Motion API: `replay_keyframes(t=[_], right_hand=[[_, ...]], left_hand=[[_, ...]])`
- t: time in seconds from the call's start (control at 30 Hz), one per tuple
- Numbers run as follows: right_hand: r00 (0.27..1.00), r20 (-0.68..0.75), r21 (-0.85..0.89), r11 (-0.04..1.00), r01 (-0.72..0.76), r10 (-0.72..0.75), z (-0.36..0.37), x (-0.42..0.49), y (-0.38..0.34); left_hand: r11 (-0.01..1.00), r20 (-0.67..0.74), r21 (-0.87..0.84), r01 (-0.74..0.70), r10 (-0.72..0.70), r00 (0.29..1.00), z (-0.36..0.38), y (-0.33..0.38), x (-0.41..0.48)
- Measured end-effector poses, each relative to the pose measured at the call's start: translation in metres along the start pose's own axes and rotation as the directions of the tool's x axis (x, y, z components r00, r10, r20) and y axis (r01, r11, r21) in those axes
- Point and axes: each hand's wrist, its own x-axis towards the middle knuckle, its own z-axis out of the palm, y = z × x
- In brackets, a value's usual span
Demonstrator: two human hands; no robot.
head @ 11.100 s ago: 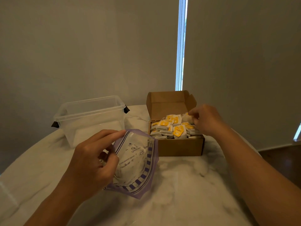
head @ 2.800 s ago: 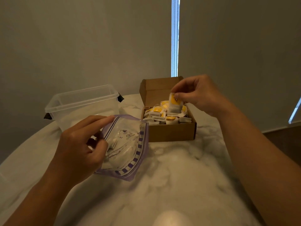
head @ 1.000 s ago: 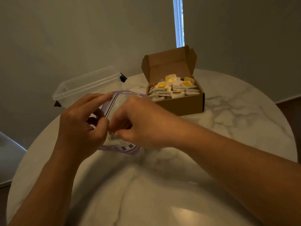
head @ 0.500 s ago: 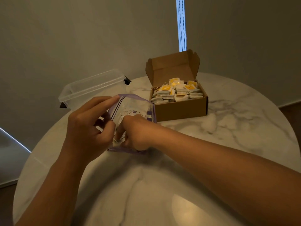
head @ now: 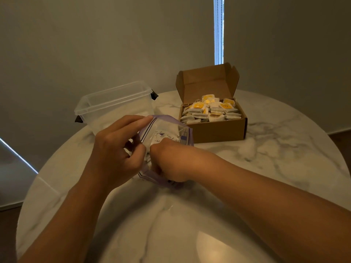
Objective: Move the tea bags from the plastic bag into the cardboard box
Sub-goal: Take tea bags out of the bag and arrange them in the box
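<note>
The left hand (head: pixel 115 152) holds the bag (head: pixel 167 130) by its open rim on the near left of the bench (head: pixel 284 158). Its index finger lies along the top edge, the thumb presses the near side, and the other fingers (head: pixel 131 147) curl behind. The bag is clear with purple edging and stands tilted, its mouth toward the person. The right hand (head: pixel 171 162) is pushed into that mouth from the right up to the knuckles. Its fingers are hidden inside the plastic, so I cannot tell whether they are apart or clamped on anything, nor what remains in the bag. Just beyond the bag, to the right, sits the box (head: pixel 218 131) with its lid (head: pixel 207 82) standing up at the back. Tea bags (head: pixel 210 111) fill it to the rim in loose stacks, white with yellow tags, some strings trailing over the left side. A clear tub (head: pixel 114 107) with dark clips stands left of the box, behind the left hand. A bright strip of light (head: pixel 218 31) shows on the wall behind the box.
</note>
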Motion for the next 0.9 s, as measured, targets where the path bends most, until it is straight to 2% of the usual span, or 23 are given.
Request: replay_keyframes(t=[0.2,0.37,0.57,0.7,0.8,0.9], right_hand=[[0.998,-0.066,-0.029,1.0,-0.001,0.0,0.013,-0.003,0.0],[0.972,-0.234,0.017,1.0,0.013,-0.009,0.013,-0.011,0.004],[0.93,-0.36,0.292,0.956,0.034,0.077,0.01,-0.021,0.009],[0.905,-0.399,0.481,0.874,0.073,0.144,0.001,-0.03,0.016],[0.895,-0.384,0.689,0.716,0.114,0.227,-0.01,-0.043,0.028],[0.87,-0.381,0.812,0.564,0.151,0.315,-0.027,-0.058,0.047]], left_hand=[[1.0,0.04,-0.002,0.017,-0.017,0.999,0.001,0.002,-0.001],[1.0,0.039,-0.005,0.009,-0.008,0.999,0.0,0.002,-0.002],[1.0,0.038,-0.003,0.005,-0.005,0.999,0.0,0.002,-0.002],[1.0,0.036,-0.019,0.005,-0.005,0.999,0.0,0.002,-0.002],[1.0,0.032,-0.018,0.004,-0.003,0.999,0.0,0.002,-0.001],[1.0,0.034,-0.024,0.001,0.0,0.999,0.0,0.001,0.0]])
